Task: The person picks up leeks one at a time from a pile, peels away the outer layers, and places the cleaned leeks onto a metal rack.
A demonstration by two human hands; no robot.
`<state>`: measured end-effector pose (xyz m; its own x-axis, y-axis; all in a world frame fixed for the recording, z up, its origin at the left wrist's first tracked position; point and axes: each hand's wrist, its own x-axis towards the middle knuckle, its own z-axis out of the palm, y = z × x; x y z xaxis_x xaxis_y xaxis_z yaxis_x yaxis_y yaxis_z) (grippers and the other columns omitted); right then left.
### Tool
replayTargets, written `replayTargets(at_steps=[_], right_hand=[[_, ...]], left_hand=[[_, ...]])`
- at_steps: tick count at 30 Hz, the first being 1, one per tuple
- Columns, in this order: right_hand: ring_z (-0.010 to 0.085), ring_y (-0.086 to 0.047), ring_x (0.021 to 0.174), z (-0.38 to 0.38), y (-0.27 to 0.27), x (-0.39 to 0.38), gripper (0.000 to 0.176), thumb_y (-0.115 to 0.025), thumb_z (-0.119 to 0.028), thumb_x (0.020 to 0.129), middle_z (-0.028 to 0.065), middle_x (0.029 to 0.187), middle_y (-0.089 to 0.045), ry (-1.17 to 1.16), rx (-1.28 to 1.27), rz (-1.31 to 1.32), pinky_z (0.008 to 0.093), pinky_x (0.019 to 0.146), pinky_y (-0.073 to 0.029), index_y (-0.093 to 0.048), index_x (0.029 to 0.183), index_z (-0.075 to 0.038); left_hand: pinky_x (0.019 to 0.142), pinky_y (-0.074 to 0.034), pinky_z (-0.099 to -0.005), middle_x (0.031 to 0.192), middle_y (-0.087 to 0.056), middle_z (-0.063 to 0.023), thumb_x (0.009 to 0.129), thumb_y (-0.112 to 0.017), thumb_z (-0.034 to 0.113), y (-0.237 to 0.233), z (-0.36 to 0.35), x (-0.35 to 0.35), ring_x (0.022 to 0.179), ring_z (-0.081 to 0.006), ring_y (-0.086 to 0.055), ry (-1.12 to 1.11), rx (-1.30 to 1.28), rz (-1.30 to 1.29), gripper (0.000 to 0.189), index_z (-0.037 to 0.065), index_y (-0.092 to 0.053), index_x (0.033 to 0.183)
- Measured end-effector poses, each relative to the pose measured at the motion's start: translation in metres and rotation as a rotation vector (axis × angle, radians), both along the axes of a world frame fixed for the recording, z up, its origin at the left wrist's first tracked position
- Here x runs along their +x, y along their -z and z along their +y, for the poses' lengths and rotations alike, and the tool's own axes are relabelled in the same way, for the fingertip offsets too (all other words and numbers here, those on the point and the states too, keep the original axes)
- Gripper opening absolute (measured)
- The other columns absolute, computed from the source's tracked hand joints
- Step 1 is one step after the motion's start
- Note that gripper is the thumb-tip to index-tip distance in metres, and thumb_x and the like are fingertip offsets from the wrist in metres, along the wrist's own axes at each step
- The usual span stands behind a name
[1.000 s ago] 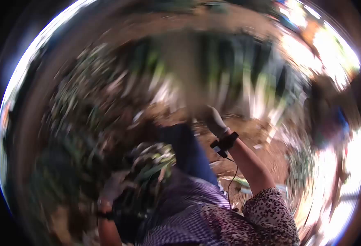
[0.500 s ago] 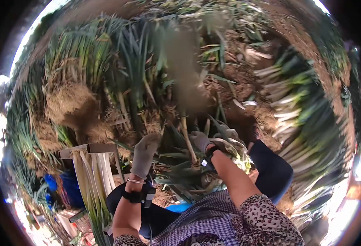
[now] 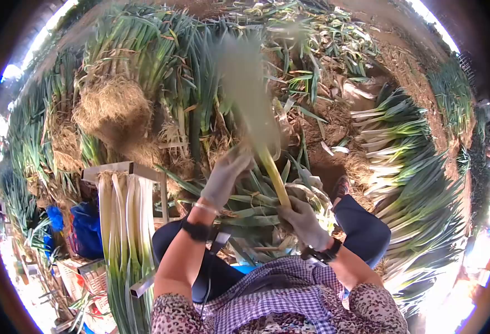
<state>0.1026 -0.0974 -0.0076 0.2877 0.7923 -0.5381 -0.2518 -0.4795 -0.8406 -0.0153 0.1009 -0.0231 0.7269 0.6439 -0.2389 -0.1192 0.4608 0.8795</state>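
A leek (image 3: pixel 274 179) slants up and away from me, its pale lower end in my gloved right hand (image 3: pixel 306 222), which is closed around it. My gloved left hand (image 3: pixel 226 177) is beside the leek's upper part, fingers curled in. A blurred smear over the view covers its fingertips, and what they hold is hidden. Green leek leaves (image 3: pixel 250 218) lie below and between my hands. Just right of the leek is a heap of pale stripped leaves (image 3: pixel 314 192).
Left of me, a metal frame (image 3: pixel 121 168) holds several white-stalked leeks (image 3: pixel 125 217). Bundled leeks with roots (image 3: pixel 114 106) stand behind it. A long row of cleaned leeks (image 3: pixel 406 172) lies at right. Blue bags (image 3: pixel 86 228) and a crate (image 3: pixel 89 278) are at lower left.
My right hand has moved right and toward me and now grips the leek's lower end. My left hand has moved right and up, to the leek's upper part. The view has shifted slightly.
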Motion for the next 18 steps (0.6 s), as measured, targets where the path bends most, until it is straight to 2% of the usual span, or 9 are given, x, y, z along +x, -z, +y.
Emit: replayTargets(at_steps=[5,6,8,11,13,15,16,17,18], right_hand=[[0.021,-0.06,0.082,-0.048,0.012,-0.017,0.041,-0.062,-0.019,0.091,0.0117,0.094,-0.064,-0.36,0.058,-0.511,0.0326,0.076,-0.049,-0.055,0.126,0.001],[0.0273,-0.062,0.092,-0.034,0.016,-0.017,0.046,-0.065,-0.023,0.088,0.018,0.103,-0.065,-0.317,0.337,-0.679,0.0369,0.085,-0.049,-0.055,0.125,0.002],[0.0289,-0.063,0.101,-0.001,0.002,-0.02,0.049,-0.067,-0.028,0.088,0.0204,0.11,-0.065,-0.136,0.154,-0.746,0.0376,0.092,-0.047,-0.055,0.123,0.004],[0.0223,-0.063,0.101,0.071,-0.003,-0.031,0.044,-0.072,-0.016,0.084,0.0138,0.109,-0.066,-0.029,0.391,-0.36,0.0339,0.092,-0.048,-0.057,0.12,0.005],[0.0184,-0.064,0.097,0.099,-0.016,-0.044,0.041,-0.073,-0.007,0.082,0.0105,0.108,-0.067,-0.03,0.431,-0.02,0.0314,0.089,-0.05,-0.057,0.119,0.004],[0.015,-0.064,0.092,0.111,0.01,-0.057,0.038,-0.072,-0.001,0.081,0.0085,0.105,-0.067,0.088,0.416,0.071,0.0283,0.084,-0.051,-0.058,0.116,0.004],[0.0133,-0.064,0.09,0.112,0.022,-0.066,0.036,-0.072,0.002,0.081,0.0075,0.104,-0.067,0.142,0.406,0.117,0.0268,0.081,-0.052,-0.059,0.114,0.004],[0.0097,-0.062,0.077,0.109,0.028,-0.079,0.028,-0.073,-0.003,0.081,0.0024,0.089,-0.066,0.242,0.465,0.117,0.0246,0.069,-0.05,-0.061,0.106,-0.001],[0.0097,-0.062,0.078,0.107,0.032,-0.083,0.028,-0.073,-0.003,0.081,0.0024,0.089,-0.066,0.288,0.472,0.145,0.0242,0.069,-0.05,-0.061,0.106,-0.001]], left_hand=[[0.093,-0.052,-0.0433,0.112,-0.063,-0.0163,0.095,-0.059,0.024,-0.002,0.0,-0.014,0.104,-0.0275,-0.062,0.005,-0.337,-0.301,0.04,-0.004,-0.052,0.124],[0.092,-0.052,-0.0442,0.112,-0.062,-0.0166,0.095,-0.059,0.023,-0.001,0.0,-0.018,0.104,-0.0282,-0.063,0.017,-0.338,-0.333,0.039,-0.004,-0.052,0.123],[0.092,-0.052,-0.0444,0.112,-0.062,-0.0163,0.097,-0.055,0.021,-0.003,-0.003,-0.023,0.103,-0.0282,-0.063,0.022,-0.327,-0.365,0.035,-0.003,-0.053,0.123],[0.092,-0.052,-0.0416,0.113,-0.062,-0.0158,0.098,-0.053,0.02,0.0,-0.007,-0.024,0.102,-0.0268,-0.064,-0.015,-0.298,-0.398,0.034,-0.003,-0.053,0.123],[0.081,-0.055,-0.0354,0.106,-0.066,-0.0136,0.097,-0.054,0.018,-0.007,0.0,-0.036,0.092,-0.0234,-0.067,-0.028,-0.24,-0.344,0.03,-0.004,-0.057,0.118],[0.068,-0.057,-0.0312,0.096,-0.068,-0.0101,0.095,-0.057,0.013,-0.01,0.011,-0.045,0.082,-0.0197,-0.068,-0.134,-0.178,-0.246,0.024,-0.003,-0.062,0.112],[0.068,-0.057,-0.0318,0.09,-0.069,-0.0098,0.095,-0.057,0.012,-0.013,0.01,-0.046,0.077,-0.0199,-0.068,-0.197,-0.133,-0.178,0.021,-0.002,-0.065,0.108],[0.068,-0.057,-0.0326,0.088,-0.069,-0.0099,0.093,-0.059,0.009,-0.016,0.005,-0.046,0.078,-0.0198,-0.068,-0.197,-0.095,-0.172,0.018,-0.002,-0.066,0.105],[0.067,-0.057,-0.0331,0.088,-0.069,-0.0108,0.092,-0.06,0.009,0.007,0.008,-0.043,0.078,-0.0203,-0.068,-0.234,-0.069,-0.142,0.018,-0.002,-0.065,0.105]])
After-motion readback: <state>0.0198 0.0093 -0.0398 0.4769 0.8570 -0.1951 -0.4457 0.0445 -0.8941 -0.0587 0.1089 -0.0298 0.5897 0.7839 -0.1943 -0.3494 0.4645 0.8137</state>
